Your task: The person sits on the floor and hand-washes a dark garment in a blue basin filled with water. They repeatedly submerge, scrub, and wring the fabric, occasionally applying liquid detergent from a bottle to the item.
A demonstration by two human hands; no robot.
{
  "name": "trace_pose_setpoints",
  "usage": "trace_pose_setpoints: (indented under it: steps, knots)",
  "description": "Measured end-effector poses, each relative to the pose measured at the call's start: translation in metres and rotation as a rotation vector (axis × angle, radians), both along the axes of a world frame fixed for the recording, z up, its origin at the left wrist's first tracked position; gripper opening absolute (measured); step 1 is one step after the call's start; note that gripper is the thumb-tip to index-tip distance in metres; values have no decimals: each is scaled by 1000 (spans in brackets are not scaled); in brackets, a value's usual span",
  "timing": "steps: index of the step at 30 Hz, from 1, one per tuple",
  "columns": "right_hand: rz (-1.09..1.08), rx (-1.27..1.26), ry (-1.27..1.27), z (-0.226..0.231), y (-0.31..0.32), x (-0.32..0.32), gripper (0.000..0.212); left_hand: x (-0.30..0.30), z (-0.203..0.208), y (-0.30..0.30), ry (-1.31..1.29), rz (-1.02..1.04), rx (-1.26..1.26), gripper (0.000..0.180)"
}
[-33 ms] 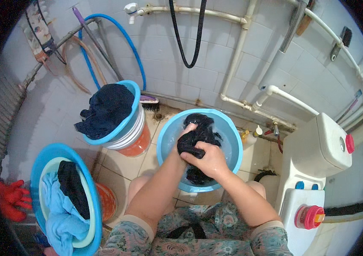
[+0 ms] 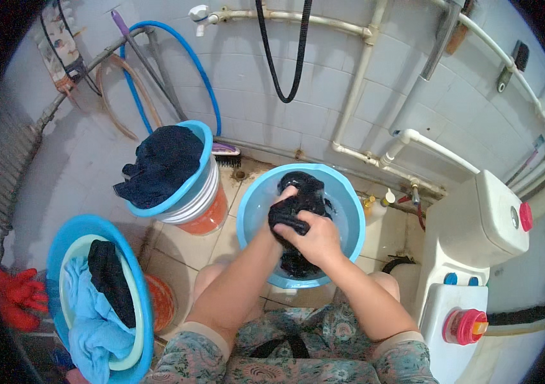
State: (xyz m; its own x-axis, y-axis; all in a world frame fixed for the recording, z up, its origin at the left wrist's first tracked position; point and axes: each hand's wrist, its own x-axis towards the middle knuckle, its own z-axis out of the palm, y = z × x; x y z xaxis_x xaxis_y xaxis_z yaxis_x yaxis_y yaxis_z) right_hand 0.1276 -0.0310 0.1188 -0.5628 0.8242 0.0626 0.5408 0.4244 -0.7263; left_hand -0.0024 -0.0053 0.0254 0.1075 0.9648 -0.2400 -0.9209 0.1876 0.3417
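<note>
A wet black garment [image 2: 304,198] lies bunched in the light blue basin [image 2: 243,221], part of it in cloudy water. My left hand [image 2: 287,193] is closed on the cloth, and its fingers are partly covered by the folds. From the right, my right hand [image 2: 317,240] grips a bunched fold of the same garment, thumb towards the left wrist. The two hands are close together over the middle of the basin. More black cloth trails below them towards the near rim.
Left of the basin, a blue basin of dark clothes [image 2: 163,163] sits on a bucket [image 2: 205,214]. Nearer, another blue basin [image 2: 55,275] holds light blue and black cloth. Red gloves [image 2: 19,297] hang at far left. A toilet [image 2: 451,288] stands right; bottles [image 2: 384,200] are by the wall.
My right hand has shifted slightly on the garment, its thumb a little lower. Both hands keep their grip; the view has moved very slightly.
</note>
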Motion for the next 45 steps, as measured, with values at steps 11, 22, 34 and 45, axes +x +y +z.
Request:
trace_pose_setpoints:
  steps: [11, 22, 34, 45]
  knots:
    - [-408, -26, -369, -77, 102, 37, 45, 25, -23, -16, 1142, -126, -359, 59]
    - [117, 123, -985, -126, 70, 36, 90, -8, -92, -47, 2340, -839, -236, 61]
    - [158, 94, -281, -65, 55, 24, 27, 4, -96, -13, 483, -45, -371, 55]
    - [251, 173, -6, 0, -7, 12, 31, 26, 52, -23, 226, -6, 48, 35]
